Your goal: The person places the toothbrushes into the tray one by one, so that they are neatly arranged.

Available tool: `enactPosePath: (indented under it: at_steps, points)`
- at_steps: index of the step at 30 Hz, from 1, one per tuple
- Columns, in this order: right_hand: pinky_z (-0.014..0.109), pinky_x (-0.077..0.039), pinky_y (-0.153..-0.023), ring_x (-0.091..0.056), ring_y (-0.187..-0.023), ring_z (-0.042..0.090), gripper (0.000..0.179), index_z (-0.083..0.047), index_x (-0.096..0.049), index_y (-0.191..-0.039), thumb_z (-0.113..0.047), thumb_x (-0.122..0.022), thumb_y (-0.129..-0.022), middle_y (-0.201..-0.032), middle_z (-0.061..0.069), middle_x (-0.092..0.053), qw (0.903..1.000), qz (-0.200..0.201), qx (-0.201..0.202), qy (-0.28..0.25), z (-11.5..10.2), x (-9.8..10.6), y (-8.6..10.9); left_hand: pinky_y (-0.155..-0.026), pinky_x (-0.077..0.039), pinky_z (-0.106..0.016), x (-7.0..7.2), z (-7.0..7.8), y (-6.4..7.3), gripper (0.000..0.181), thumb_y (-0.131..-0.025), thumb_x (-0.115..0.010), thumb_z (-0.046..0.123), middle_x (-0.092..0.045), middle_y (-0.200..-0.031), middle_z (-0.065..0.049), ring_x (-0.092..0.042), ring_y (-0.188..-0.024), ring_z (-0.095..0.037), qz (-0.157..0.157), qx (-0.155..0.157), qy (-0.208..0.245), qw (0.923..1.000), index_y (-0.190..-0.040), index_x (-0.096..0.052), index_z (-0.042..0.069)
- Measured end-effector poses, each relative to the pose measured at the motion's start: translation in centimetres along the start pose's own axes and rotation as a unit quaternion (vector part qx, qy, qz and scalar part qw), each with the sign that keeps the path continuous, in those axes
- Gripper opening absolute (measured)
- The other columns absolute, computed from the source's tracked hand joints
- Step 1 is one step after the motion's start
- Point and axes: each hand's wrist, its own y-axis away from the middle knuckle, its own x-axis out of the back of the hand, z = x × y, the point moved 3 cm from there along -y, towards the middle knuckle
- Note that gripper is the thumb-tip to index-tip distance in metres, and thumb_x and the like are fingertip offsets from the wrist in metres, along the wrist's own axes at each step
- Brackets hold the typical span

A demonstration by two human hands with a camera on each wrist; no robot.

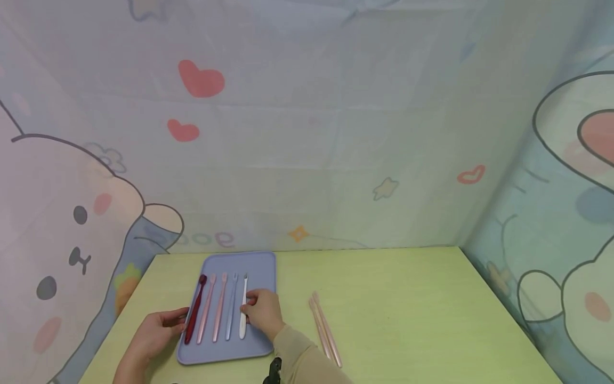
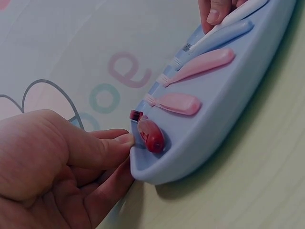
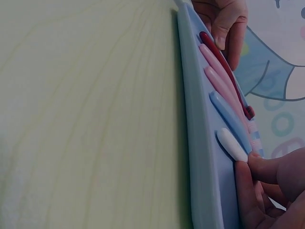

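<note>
A lavender-blue tray [image 1: 259,266] holds a row of toothbrushes, heads toward the back. From left to right lie a dark red toothbrush [image 1: 194,312], two pink toothbrushes [image 1: 206,312], a blue toothbrush [image 1: 231,309] and a white toothbrush [image 1: 242,325]. My right hand [image 1: 265,312] pinches the white one by its handle between thumb and fingers, low over the tray's right part. At the left side, my left hand [image 1: 155,333] grips the tray's rim, thumb on top beside the red toothbrush and fingers lower along the outer wall, as the left wrist view shows.
Slender pale pink sticks [image 1: 326,333] lie together on the light green table [image 1: 422,314], right of the tray and close to my right sleeve [image 1: 307,354]. A printed cloth [image 1: 336,133] with hearts and cartoon animals hangs behind the table and along both sides.
</note>
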Motion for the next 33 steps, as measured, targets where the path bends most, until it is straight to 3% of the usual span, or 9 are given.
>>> enactPosePath:
  at_steps: [9,23,33]
  points:
    - [0.023,-0.055,-0.051,-0.060,-0.056,0.007,0.026,0.009,-0.075,-0.114,0.007,-0.081,-0.088,-0.074,-0.004,-0.057,1.0000,0.000,-0.005,-0.001,0.5,-0.3,-0.1,-0.083,-0.045,-0.016,-0.1,-0.1,0.1,0.043,-0.095,-0.076,0.001,-0.078,-0.113,-0.017,-0.068,-0.103,-0.016,0.001,0.001,0.011,0.9999,-0.137,-0.067,-0.008]
    - [0.023,-0.056,-0.053,-0.059,-0.059,0.007,0.027,0.010,-0.074,-0.116,0.007,-0.081,-0.090,-0.076,-0.004,-0.058,1.0000,-0.007,0.000,-0.005,0.4,-0.1,-0.1,-0.082,-0.046,-0.017,-0.1,0.1,0.0,0.043,-0.095,-0.077,0.001,-0.077,-0.116,-0.021,-0.071,-0.107,-0.023,-0.006,-0.001,0.006,1.0000,-0.136,-0.067,-0.010]
    - [0.025,-0.056,-0.056,-0.066,-0.060,0.011,0.036,0.008,-0.072,-0.125,-0.007,-0.082,-0.094,-0.083,-0.003,-0.065,0.9990,-0.037,-0.025,0.009,-0.5,0.7,0.2,-0.082,-0.046,-0.017,-0.1,-0.3,-0.2,0.044,-0.095,-0.077,0.000,-0.078,-0.115,-0.019,-0.071,-0.103,-0.017,-0.005,0.000,0.006,1.0000,-0.137,-0.068,-0.008]
